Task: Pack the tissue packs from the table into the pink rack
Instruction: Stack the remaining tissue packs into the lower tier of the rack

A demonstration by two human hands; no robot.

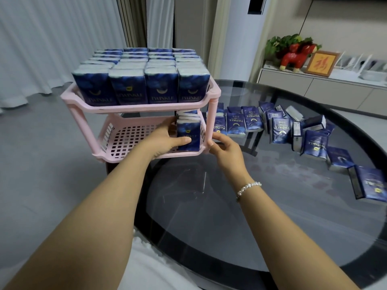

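Note:
A two-tier pink rack (69, 99) stands at the left edge of the round glass table (261, 206). Its top tier is filled with upright dark blue tissue packs (127, 88) in rows. On the lower tier, a short row of packs stands at the right end. My left hand (165, 139) reaches into that tier and grips the front tissue pack (189, 129), thumb across its face. My right hand (224, 148) hovers by the rack's front right post (210, 122) with fingers loosely curled, holding nothing. Several loose packs (280, 130) lie on the table to the right.
The lower tier's grid floor (125, 139) is bare to the left of the row. Beyond the table are a tall white appliance (243, 38) and a low cabinet (314, 88) with a red figurine, a framed picture and a plant. Curtains hang at the left.

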